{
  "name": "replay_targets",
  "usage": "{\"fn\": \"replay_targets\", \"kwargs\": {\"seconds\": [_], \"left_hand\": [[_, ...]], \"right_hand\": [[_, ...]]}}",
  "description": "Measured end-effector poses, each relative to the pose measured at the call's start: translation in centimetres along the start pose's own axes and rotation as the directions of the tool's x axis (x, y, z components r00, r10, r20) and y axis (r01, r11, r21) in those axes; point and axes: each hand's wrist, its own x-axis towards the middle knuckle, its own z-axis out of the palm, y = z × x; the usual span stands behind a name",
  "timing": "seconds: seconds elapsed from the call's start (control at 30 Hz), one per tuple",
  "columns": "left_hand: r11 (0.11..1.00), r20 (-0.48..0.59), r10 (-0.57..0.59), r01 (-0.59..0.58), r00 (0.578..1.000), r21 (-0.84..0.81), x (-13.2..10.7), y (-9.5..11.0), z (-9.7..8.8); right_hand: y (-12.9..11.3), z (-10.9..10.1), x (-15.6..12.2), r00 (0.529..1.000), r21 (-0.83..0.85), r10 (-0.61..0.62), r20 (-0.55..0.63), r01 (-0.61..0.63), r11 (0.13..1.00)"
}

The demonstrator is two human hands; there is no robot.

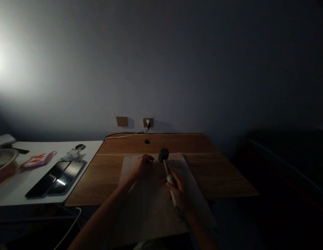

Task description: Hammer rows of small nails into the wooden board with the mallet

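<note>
My right hand (178,192) is wrapped round the handle of a mallet (167,168). Its head is dark and rounded, and its handle is wooden with a pale grip. The mallet's head is over the far part of a pale wooden board (148,215). To the left of that head, my left hand (143,166) rests at the board with its fingers closed together. A small pale glint shows at its fingertips, too small and dim to name. The board lies on a brown wooden table (213,173) and juts past its near edge.
On the left, a white table (18,194) bears two dark phone-like slabs (57,177), a red and white packet (39,159), crumpled clear plastic (74,153) and a bowl (5,161). Cables (125,135) run along the back to a wall socket (148,122). Deep shadow covers the right side.
</note>
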Motion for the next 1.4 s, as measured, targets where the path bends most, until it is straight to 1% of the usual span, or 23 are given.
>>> {"fn": "replay_targets", "kwargs": {"seconds": [0.03, 0.1, 0.2, 0.33, 0.47, 0.6, 0.8, 0.93, 1.03, 1.13, 1.27, 1.33, 1.4], "left_hand": [[1.0, -0.03, -0.028, 0.027, 0.999, -0.006, 0.2, -0.3, 0.2], [0.999, -0.059, -0.05, 0.05, 0.997, -0.001, 0.3, -0.7, 0.6], [0.996, -0.07, -0.073, 0.076, 0.995, 0.039, 0.1, -1.0, 1.0], [0.99, -0.078, -0.11, 0.116, 0.991, 0.081, -0.1, -1.0, 0.7], [0.991, -0.08, -0.108, 0.114, 0.991, 0.065, -0.3, -0.5, 0.3], [0.991, -0.093, -0.125, 0.129, 0.988, 0.044, -0.6, 0.0, 0.0], [0.992, -0.099, -0.112, 0.117, 0.989, 0.042, -0.7, -0.1, 0.0], [0.99, -0.086, -0.134, 0.137, 0.987, 0.023, -0.5, -0.2, 0.0], [0.987, -0.065, -0.15, 0.153, 0.987, 0.05, -0.5, 0.0, 0.1], [0.987, -0.05, -0.125, 0.129, 0.991, 0.099, -0.5, 0.0, 0.2], [0.985, -0.064, -0.048, 0.058, 0.997, 0.16, -0.6, -0.3, 0.5], [0.988, -0.072, -0.003, 0.014, 0.997, 0.154, -0.5, -0.6, 0.6], [0.991, -0.072, 0.009, 0.0, 0.997, 0.132, -0.4, -0.9, 0.7]], "right_hand": [[0.1, -0.1, 0.0, 1.0, -0.002, 0.002, 0.008, -0.002, 1.0], [0.2, -0.3, 0.1, 1.0, -0.001, 0.004, 0.025, -0.004, 1.0], [0.0, -0.4, 0.0, 0.999, -0.02, 0.012, 0.039, -0.011, 1.0], [-0.5, -0.1, -0.2, 0.999, -0.014, 0.015, 0.034, -0.014, 1.0], [-0.6, -0.1, -0.2, 0.999, -0.017, 0.009, 0.034, -0.008, 1.0], [-0.3, -0.3, -0.1, 0.998, -0.034, 0.001, 0.057, 0.001, 0.999], [0.1, -0.4, 0.0, 0.998, -0.019, -0.013, 0.068, 0.014, 1.0], [0.2, -0.4, 0.1, 0.997, -0.03, -0.024, 0.068, 0.026, 0.999], [0.3, -0.4, 0.1, 0.998, -0.046, -0.029, 0.062, 0.032, 0.998], [0.3, -0.3, -0.1, 0.998, -0.066, -0.025, 0.059, 0.029, 0.997], [0.1, 0.0, -0.3, 0.996, -0.101, -0.044, 0.084, 0.052, 0.994], [-0.1, 0.4, -0.3, 0.994, -0.111, -0.047, 0.096, 0.058, 0.992], [-0.4, 1.0, -0.2, 0.994, -0.106, -0.047, 0.094, 0.057, 0.993]]}}
